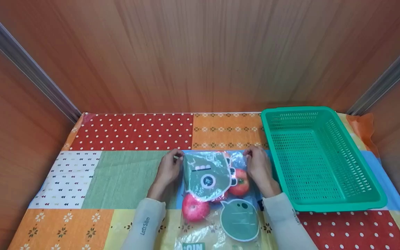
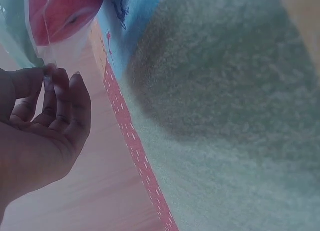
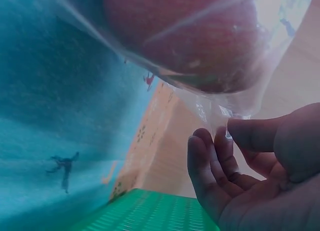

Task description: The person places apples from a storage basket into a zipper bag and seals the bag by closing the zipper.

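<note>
A clear plastic bag (image 1: pixel 200 231) printed with green cartoon shapes lies in front of me with several red apples (image 1: pixel 195 207) inside. My left hand (image 1: pixel 169 166) pinches the bag's far left corner between thumb and fingertips, as the left wrist view shows beside an apple (image 2: pixel 65 16). At the far right corner, my right hand (image 1: pixel 258 166) pinches the plastic the same way. In the right wrist view an apple (image 3: pixel 190 41) hangs in the film just above the thumb and fingertips.
A green plastic basket (image 1: pixel 313 166) stands on the right, close beside my right hand. Patchwork cloth (image 1: pixel 127 173) covers the table. Wooden panels (image 1: pixel 200 55) rise behind and on both sides. An orange piece of material (image 1: pixel 363 130) lies at the far right edge.
</note>
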`<move>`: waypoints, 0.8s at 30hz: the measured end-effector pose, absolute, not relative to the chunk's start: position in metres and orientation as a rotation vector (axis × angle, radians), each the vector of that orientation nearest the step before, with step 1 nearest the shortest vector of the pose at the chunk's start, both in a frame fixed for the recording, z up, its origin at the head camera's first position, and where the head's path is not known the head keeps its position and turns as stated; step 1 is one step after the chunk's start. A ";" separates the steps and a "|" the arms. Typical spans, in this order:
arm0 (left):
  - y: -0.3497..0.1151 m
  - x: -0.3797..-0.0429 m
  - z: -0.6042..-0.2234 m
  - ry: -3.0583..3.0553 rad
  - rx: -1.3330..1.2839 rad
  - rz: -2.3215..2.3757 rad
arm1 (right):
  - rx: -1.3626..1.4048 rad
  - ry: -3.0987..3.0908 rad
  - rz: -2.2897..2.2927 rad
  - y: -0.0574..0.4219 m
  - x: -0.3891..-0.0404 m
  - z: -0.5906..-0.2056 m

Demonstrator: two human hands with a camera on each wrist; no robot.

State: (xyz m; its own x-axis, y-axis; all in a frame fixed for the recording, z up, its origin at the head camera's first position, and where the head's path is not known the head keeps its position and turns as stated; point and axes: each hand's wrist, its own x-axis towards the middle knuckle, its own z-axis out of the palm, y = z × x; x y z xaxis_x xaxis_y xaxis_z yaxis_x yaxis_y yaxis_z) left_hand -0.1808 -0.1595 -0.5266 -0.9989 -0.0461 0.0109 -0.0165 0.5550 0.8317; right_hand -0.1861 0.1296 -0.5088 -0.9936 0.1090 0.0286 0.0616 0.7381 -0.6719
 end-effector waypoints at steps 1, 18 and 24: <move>-0.159 -0.183 -0.526 -2.743 0.060 -1.466 | -0.153 -2.872 1.095 0.129 -0.188 -0.508; -0.154 -0.212 -0.523 -2.769 0.120 -1.263 | -0.171 -2.947 0.846 0.118 -0.216 -0.500; -0.151 -0.220 -0.523 -2.774 0.062 -1.004 | -0.164 -2.926 0.812 0.116 -0.221 -0.503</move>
